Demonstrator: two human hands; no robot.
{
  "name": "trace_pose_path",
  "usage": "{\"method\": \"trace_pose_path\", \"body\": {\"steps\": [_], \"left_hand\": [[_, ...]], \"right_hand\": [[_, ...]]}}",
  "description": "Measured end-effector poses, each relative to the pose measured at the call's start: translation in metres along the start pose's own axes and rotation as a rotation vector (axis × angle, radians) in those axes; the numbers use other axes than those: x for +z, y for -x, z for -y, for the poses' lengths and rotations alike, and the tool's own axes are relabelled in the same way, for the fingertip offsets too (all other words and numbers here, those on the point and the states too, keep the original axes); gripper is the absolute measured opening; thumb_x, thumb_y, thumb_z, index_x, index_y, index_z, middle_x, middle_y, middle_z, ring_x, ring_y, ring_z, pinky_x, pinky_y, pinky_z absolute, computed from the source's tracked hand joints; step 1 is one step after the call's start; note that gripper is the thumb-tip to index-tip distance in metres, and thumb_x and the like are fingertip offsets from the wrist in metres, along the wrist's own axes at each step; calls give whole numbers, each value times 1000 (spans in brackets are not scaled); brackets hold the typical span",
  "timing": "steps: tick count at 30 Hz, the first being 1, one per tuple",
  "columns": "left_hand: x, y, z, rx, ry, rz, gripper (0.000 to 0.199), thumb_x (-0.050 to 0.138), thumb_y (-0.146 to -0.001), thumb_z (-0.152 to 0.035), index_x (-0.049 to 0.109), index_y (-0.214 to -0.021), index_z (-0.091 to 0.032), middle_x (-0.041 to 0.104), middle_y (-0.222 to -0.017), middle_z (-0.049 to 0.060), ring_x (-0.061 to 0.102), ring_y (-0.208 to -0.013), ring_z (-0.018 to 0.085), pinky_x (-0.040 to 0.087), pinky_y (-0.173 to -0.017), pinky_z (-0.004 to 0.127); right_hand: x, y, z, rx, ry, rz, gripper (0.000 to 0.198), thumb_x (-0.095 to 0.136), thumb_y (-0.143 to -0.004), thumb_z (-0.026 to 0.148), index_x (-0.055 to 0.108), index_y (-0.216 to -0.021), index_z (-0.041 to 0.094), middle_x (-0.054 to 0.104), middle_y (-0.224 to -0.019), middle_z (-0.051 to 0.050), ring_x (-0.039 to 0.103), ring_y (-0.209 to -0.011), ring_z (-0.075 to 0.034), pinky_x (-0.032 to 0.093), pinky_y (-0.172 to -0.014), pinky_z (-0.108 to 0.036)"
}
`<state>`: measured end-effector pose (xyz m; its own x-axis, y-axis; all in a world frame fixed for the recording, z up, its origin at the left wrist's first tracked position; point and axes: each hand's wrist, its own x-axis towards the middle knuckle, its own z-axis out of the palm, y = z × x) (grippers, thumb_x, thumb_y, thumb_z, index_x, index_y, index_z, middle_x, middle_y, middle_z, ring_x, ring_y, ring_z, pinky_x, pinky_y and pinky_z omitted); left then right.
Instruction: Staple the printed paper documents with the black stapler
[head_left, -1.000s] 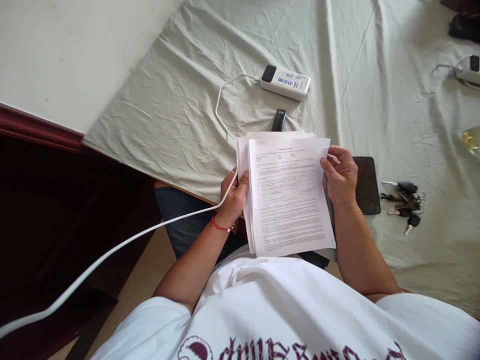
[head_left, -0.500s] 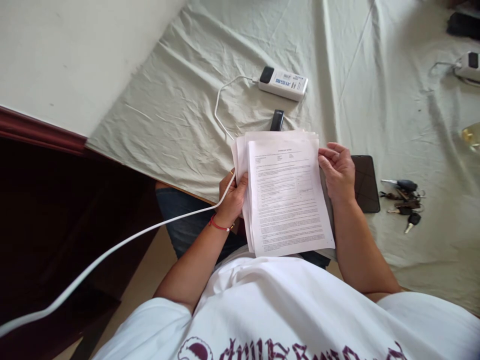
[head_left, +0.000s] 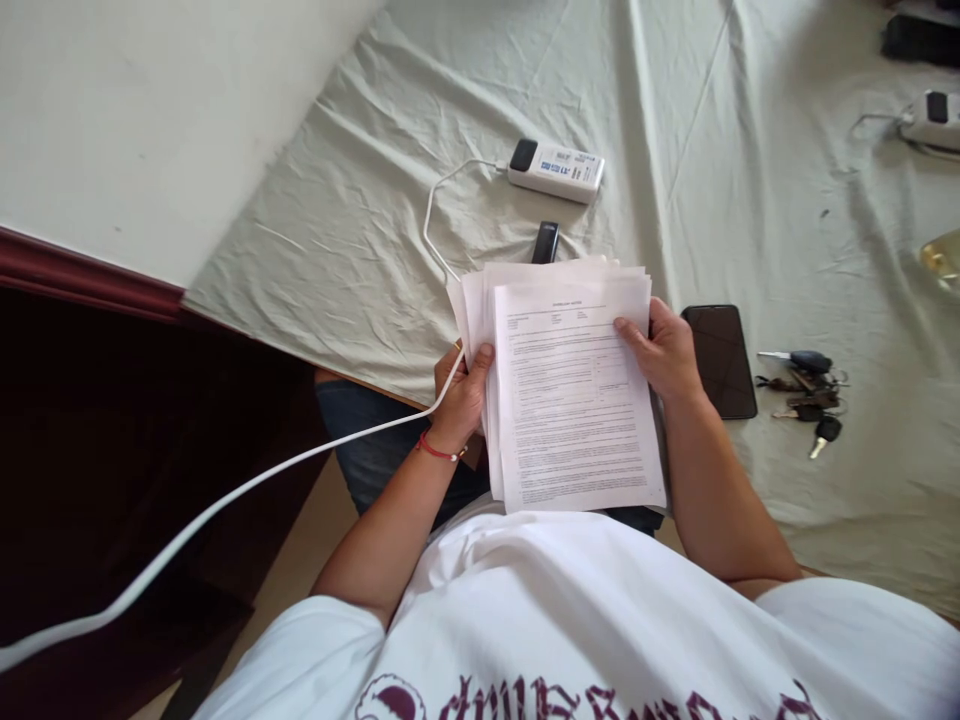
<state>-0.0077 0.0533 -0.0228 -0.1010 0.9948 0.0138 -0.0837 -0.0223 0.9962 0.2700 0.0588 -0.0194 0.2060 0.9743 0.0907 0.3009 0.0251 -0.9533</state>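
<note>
A loose stack of printed paper sheets (head_left: 577, 400) is held between my two hands, over my lap at the table's edge. Its pages are fanned out unevenly at the left and top. My left hand (head_left: 463, 395) grips the stack's left side, thumb on the front and fingers hidden behind. At the upper right edge, my right hand (head_left: 664, 350) is closed on the sheets with its thumb lying across the top page. A white cable (head_left: 300, 458) passes over my left hand.
Beyond the papers lie a white power bank (head_left: 556, 171) with the cable plugged in and a small black object (head_left: 545, 242). To the right are a dark smartphone (head_left: 721, 362) and a bunch of keys (head_left: 810, 390). A second white device (head_left: 934, 122) sits far right on the wrinkled cloth (head_left: 337, 230).
My right hand has moved from the stack's right edge onto it, its thumb now pressing the top page. The sheets at the left are fanned a little wider.
</note>
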Motion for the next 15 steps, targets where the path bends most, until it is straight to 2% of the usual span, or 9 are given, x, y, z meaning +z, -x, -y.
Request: {"method": "trace_pose_path", "body": {"steps": [2, 6, 12, 15], "left_hand": [[1, 0, 0, 32, -43, -20, 38, 69, -89, -55, 75, -102, -20, 78, -100, 6, 72, -100, 22, 57, -88, 31], [2, 0, 1, 39, -72, -50, 39, 62, -93, -57, 74, -92, -20, 76, -91, 4, 71, -87, 19, 56, -79, 27], [1, -3, 11, 16, 0, -64, 41, 58, -94, -59, 72, -92, -20, 76, -96, 4, 71, -99, 20, 55, -90, 29], [0, -5, 14, 18, 0, -63, 37, 60, -94, -56, 72, -89, -21, 75, -94, 2, 71, -98, 20, 55, -90, 29]], "right_hand": [[2, 1, 0, -12, -25, -1, 29, 73, -87, 50, 71, -96, 23, 68, -79, 2, 60, -69, -16, 49, -60, -27], [7, 2, -3, -14, -170, -18, 31, 73, -87, 52, 72, -100, 24, 69, -82, 2, 61, -70, -16, 51, -63, -28], [4, 1, -5, 13, -298, -8, 39, 77, -82, 58, 74, -102, 25, 70, -81, 1, 64, -71, -18, 56, -65, -32], [2, 0, -6, 23, -332, -2, 38, 77, -81, 57, 74, -100, 25, 71, -81, 1, 65, -70, -19, 57, -66, -33]]}}
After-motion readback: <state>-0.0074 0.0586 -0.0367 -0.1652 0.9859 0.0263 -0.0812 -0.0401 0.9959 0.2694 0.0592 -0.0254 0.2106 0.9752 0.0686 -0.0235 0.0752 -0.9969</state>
